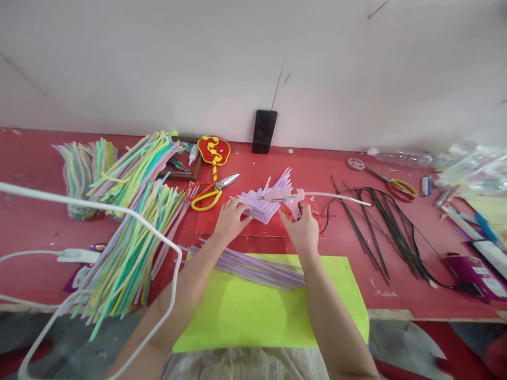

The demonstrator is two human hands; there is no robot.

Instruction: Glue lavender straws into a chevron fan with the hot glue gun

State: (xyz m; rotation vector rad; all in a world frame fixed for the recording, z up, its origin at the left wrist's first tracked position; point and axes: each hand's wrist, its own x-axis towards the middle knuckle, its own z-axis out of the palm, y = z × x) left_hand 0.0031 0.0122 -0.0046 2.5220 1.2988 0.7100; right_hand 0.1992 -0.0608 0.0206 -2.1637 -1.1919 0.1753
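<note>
In the head view my right hand (304, 227) grips a pink hot glue gun (283, 197) by its handle. Its nozzle points left, over a zigzag piece of lilac pipe cleaners (264, 210), and a long glue stick trails out of its back. My left hand (232, 217) holds the left end of that lilac piece between thumb and fingers. Under the piece lies a red board (237, 227). Nearer to me, a loose bunch of lilac pipe cleaners (253, 268) rests across a yellow-green sheet (257, 316).
Bundles of coloured pipe cleaners (130, 237) crowd the left, beside yellow-handled scissors (209, 196). A black phone (264, 132) leans on the wall. Dark stems (392, 227), a black cord, more scissors (400, 189) and a purple power strip (473, 274) lie right. A white cable (158, 232) crosses the left foreground.
</note>
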